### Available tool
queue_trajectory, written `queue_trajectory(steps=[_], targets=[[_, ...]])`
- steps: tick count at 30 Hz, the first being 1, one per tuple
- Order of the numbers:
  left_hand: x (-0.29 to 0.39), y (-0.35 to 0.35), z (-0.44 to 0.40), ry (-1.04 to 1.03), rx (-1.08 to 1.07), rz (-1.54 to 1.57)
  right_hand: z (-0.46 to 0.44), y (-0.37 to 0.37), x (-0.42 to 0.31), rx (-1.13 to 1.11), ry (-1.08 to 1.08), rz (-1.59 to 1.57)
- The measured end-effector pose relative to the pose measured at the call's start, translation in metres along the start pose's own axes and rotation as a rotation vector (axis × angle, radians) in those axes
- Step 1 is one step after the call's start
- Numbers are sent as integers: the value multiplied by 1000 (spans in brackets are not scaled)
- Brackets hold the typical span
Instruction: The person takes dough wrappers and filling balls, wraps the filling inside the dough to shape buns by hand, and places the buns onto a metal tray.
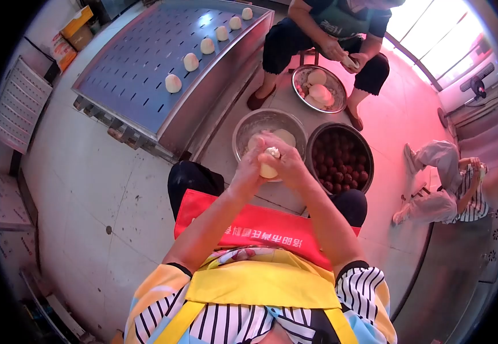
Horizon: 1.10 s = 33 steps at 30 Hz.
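Between my two cupped hands is a pale ball of dough (268, 171), its lower side showing under my fingers. My left hand (250, 161) closes round it from the left. From the right, my right hand (289, 160) wraps it, with a whitish pinched bit of dough at the top by the thumb. Both hands are above the near edge of a metal bowl (241, 127), which holds more pale dough (284, 136). To the right of that bowl stands a dark-rimmed tub (369, 150) full of dark brown balls (341, 165).
A perforated metal tray (128, 63) at the upper left bears several dough balls (173, 83) along its edge. Opposite me a seated person (332, 34) handles dough over another bowl (302, 102). A second seated person (467, 189) is at the right.
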<state>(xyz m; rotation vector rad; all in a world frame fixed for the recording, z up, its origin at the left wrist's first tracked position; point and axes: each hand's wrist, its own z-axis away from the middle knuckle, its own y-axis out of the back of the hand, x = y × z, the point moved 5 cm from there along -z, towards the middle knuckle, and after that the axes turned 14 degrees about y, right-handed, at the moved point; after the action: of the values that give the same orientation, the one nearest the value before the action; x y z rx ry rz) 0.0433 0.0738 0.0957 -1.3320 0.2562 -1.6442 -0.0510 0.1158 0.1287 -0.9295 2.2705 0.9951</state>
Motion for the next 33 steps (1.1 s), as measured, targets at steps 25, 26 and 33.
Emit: queue_trajectory(steps=[25,26,33], targets=[[49,5,12,-488,-86,-124,-38,33,-32,-86,26,172],[49,2,16,-354,-199,140,-40,34,-37,-93,12,137],[50,9,8,-251,-142,-301,-42,37,-19,-43,-251,86]])
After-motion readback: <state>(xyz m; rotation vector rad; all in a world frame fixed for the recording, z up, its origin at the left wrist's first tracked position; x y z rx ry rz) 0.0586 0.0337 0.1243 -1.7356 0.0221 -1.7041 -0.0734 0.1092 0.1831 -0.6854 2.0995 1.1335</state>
